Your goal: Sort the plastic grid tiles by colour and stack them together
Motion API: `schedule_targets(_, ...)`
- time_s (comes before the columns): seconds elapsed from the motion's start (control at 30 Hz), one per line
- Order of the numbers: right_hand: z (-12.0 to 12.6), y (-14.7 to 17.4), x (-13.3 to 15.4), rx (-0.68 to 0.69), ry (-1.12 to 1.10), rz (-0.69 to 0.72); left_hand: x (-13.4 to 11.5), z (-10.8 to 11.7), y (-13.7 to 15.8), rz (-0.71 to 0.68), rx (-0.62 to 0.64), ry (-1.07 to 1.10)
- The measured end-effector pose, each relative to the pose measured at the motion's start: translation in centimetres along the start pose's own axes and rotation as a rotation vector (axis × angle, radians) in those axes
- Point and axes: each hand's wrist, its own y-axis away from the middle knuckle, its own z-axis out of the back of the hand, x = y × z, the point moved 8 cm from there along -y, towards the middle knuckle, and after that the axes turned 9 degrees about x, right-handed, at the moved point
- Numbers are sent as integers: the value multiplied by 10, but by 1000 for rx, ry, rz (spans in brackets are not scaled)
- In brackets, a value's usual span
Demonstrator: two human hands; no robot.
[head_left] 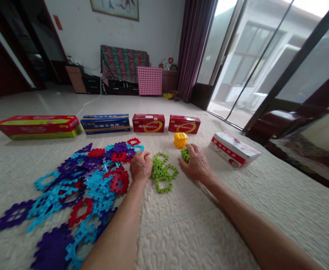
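Note:
My left hand [140, 165] is closed, its fingers curled at the left edge of a small pile of green interlocking plastic pieces [164, 173]. Whatever its fingertips hold, if anything, is hidden. To the right of that pile, my right hand [197, 164] has its thumb and fingers around a green interlocking piece [185, 154], partly covered by the fingers. Just behind this piece stands a yellow cube [180, 140] built from similar toothed pieces. A wide heap of purple, red and light blue interlocking pieces [98, 187] spreads to the left of my left forearm.
Along the back of the quilted cover [181, 228] stand a red and yellow-green box [41, 127], a blue box [105, 124] and two red boxes [148, 123]. A white and red box [234, 149] lies to the right. Glass doors [243, 63] are beyond.

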Motion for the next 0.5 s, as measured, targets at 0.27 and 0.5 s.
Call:
schedule_targets(0.27, -1, -1, -6, -8, -7, -13, -1, 0, 0, -11, -15, -19)
schedule_targets(0.5, -3, -3, -15, -27, -45, -26, 0, 0, 0, -9, -17, -4)
